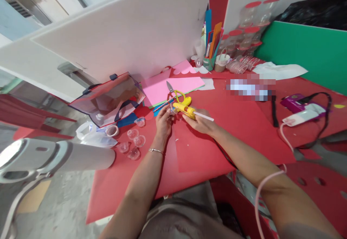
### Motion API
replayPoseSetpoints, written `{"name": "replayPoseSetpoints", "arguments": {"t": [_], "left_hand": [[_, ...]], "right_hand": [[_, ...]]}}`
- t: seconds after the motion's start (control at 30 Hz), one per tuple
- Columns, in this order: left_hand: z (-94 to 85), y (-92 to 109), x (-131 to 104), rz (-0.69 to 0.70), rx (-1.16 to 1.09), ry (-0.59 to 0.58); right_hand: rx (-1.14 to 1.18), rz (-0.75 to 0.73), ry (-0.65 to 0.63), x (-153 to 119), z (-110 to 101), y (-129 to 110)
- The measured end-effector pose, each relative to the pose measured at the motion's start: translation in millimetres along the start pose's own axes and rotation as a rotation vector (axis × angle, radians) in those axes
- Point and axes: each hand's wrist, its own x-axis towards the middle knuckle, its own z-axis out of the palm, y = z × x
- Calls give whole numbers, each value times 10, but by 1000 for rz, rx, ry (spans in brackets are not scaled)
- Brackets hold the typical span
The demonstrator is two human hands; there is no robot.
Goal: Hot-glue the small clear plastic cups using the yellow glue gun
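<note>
A yellow glue gun (183, 109) with a white glue stick out of its back is gripped in my right hand (199, 123). Its tip points left, close to a small clear plastic cup (172, 110) pinched in the fingers of my left hand (163, 120). Just beyond them, yellow-handled scissors (179, 95) lie on the pink paper, with a striped stick (162, 106) beside them. Several clear plastic cups (139, 140) sit on the red table left of my left wrist.
Pink paper sheets (187, 84), a translucent bag (112, 98) and a tape roll (112, 131) lie around. Behind are a pen holder (209, 63) and stacked jars (245, 38). A white power strip (300, 118) with cables lies right. A grey cylinder (81, 156) stands left.
</note>
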Motion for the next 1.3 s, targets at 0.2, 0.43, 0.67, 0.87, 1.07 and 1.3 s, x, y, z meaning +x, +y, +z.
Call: {"name": "replayPoseSetpoints", "arguments": {"t": [0.2,0.43,0.67,0.87,1.07,1.3], "left_hand": [[31,-13,-20,69,36,27],[39,-15,-19,83,57,44],[31,-53,4,183,123,92],[28,-79,23,290,180,140],[-5,-79,8,287,263,162],[41,-6,-37,355,339,202]], "right_hand": [[-16,-9,31,-17,17,-19],[-35,-12,24,-21,11,-38],[-58,-2,1,-30,-7,-76],[-35,2,17,-33,4,-70],[22,-8,27,-38,-6,-51],[31,-10,28,-39,7,-30]]}}
